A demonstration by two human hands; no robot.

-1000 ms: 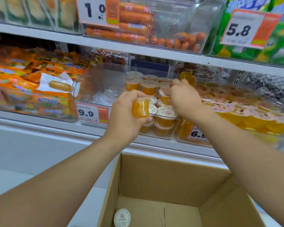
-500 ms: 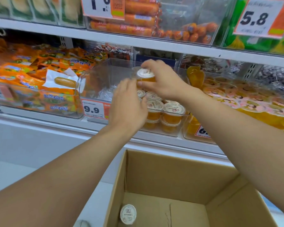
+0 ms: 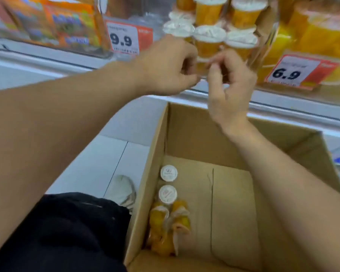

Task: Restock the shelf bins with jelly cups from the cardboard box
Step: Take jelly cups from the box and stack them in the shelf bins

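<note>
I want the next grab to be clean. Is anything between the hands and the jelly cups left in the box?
Nothing visible. The cardboard box is open-topped, and the remaining jelly cups lie uncovered along its left wall, below the left hand and right hand.

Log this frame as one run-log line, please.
left hand: empty, curled | right hand: empty, loosely curled | bin: stacked cups | cardboard box: few jelly cups left

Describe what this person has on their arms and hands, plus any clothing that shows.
Both forearms are bare: no sleeves reach into view. The left hand and right hand wear no gloves, and no rings, watch or wristband can be made out, though the picture is blurred. At the lower left there is a black garment and a pale shoe.
</note>
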